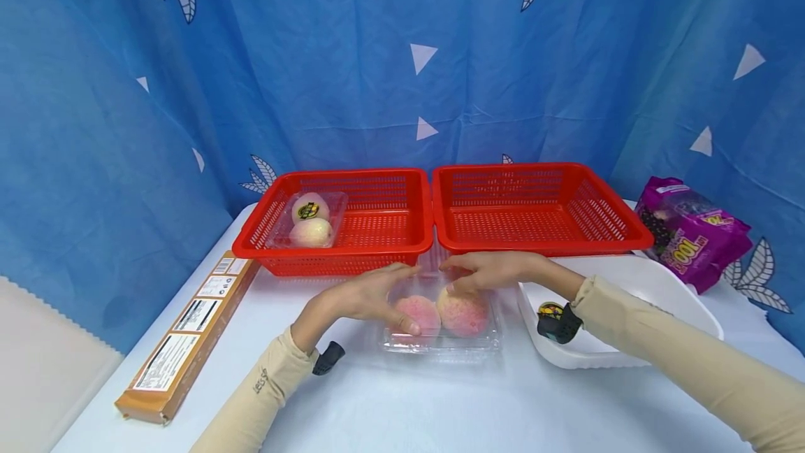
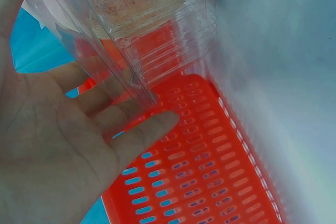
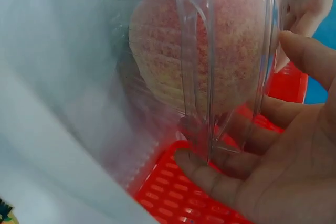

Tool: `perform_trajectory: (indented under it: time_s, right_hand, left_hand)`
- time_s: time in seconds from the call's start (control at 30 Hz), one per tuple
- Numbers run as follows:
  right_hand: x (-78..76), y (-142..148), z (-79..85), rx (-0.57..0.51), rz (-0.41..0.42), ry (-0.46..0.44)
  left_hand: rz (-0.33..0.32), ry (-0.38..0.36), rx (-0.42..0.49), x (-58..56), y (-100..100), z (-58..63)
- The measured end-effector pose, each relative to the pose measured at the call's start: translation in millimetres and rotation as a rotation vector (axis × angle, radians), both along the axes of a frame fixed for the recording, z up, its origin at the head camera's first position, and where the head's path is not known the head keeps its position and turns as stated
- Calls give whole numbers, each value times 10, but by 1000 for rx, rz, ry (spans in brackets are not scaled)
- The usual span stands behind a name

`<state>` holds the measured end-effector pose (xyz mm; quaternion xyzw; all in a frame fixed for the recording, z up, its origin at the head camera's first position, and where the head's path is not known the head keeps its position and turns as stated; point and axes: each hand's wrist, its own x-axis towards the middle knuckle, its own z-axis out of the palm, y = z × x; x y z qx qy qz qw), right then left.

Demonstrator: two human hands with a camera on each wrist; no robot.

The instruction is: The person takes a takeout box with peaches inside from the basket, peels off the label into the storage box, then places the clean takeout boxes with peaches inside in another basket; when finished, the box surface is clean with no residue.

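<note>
A clear plastic clamshell box (image 1: 440, 345) with two pinkish-yellow peaches, one on the left (image 1: 420, 313) and one on the right (image 1: 467, 313), is in front of me on the white table. My left hand (image 1: 365, 296) holds its left side, thumb over the lid and fingers spread around the back edge. At the far right corner, my right hand (image 1: 493, 271) grips the box with its thumb on top. Its fingers (image 3: 210, 174) reach behind the plastic. In the left wrist view, a few left fingertips show through the clear wall.
Behind the box stand two red baskets; the left one (image 1: 352, 252) holds another clear box of two peaches (image 1: 311, 219), the right one (image 1: 547, 247) adjoins it. A white tray (image 1: 673, 292) lies under my right forearm, with a purple bag (image 1: 698, 236) behind. A long brown carton (image 1: 189, 334) lies left.
</note>
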<state>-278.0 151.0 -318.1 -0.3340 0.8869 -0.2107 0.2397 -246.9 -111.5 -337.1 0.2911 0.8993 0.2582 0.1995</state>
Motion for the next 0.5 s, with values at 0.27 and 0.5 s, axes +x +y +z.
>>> perform_trajectory:
  time_s: [0.27, 0.5]
  right_hand:
    - [5, -6, 1, 12, 7, 2]
    - [53, 11, -17, -40, -82, -115]
  left_hand:
    - [-26, -2, 9, 0, 1, 3]
    - [-43, -7, 0, 10, -11, 33]
